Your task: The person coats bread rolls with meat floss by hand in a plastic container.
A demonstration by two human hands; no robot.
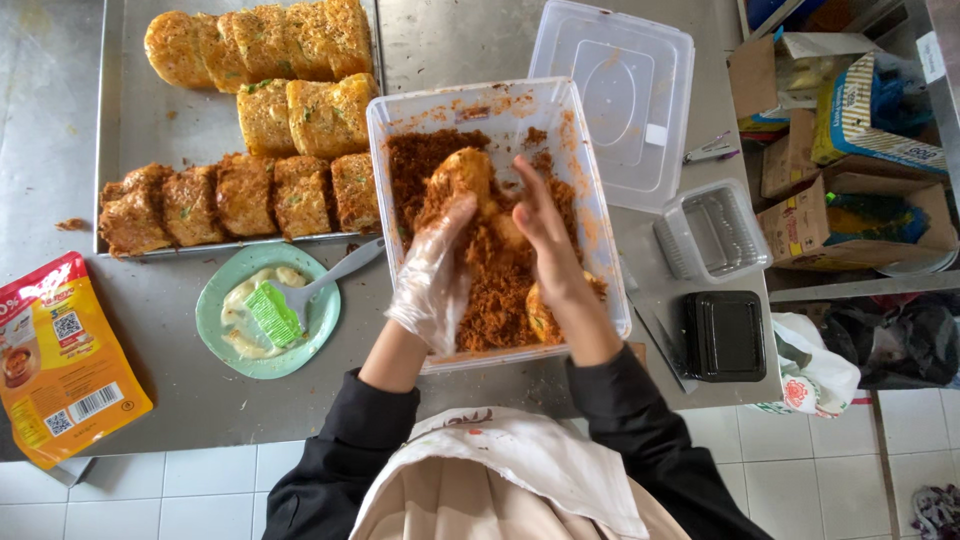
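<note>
both hands (500, 250) half-bury a roll (462, 172) in floss (490, 300).

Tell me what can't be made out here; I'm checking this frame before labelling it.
Head view only:
- Roll underside: buried in brown floss.
- Left hand: covered by a plastic glove.
- Right hand fingertips: hidden in floss.
- Metal tray: top cut by frame edge.
- Red pouch: left edge cropped.

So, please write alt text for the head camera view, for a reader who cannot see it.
Two hands, the left hand in a thin clear glove and the right hand bare, press a bread piece into brown floss inside a clear plastic tub. A metal tray of more pieces lies nearby.
</note>
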